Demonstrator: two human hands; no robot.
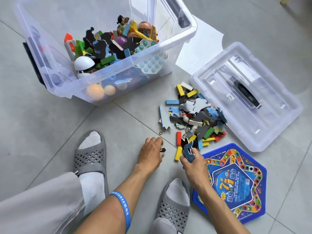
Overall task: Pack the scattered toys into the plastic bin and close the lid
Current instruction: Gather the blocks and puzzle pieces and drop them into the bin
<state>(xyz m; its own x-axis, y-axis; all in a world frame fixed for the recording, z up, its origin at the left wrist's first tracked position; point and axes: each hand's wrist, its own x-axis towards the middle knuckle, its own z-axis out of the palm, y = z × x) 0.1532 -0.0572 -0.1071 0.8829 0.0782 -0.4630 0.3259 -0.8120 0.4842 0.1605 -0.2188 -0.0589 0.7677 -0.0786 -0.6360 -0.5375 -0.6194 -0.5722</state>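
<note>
My right fingers [194, 152] are curled round a few flat puzzle pieces [188, 150], holding them tight. My left fingers [159, 141] are bent down and pinch one small black piece [163, 150] off the floor [118, 132]. The pile of toys [194, 115] lies near my hands, between the bin [108, 53] and the lid [244, 95]. I think I should grab more bits each time, hold them tight, then drop them right over the bin so none fall out.

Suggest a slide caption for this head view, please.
Both hands gather puzzle pieces beside the clear plastic bin.
</note>
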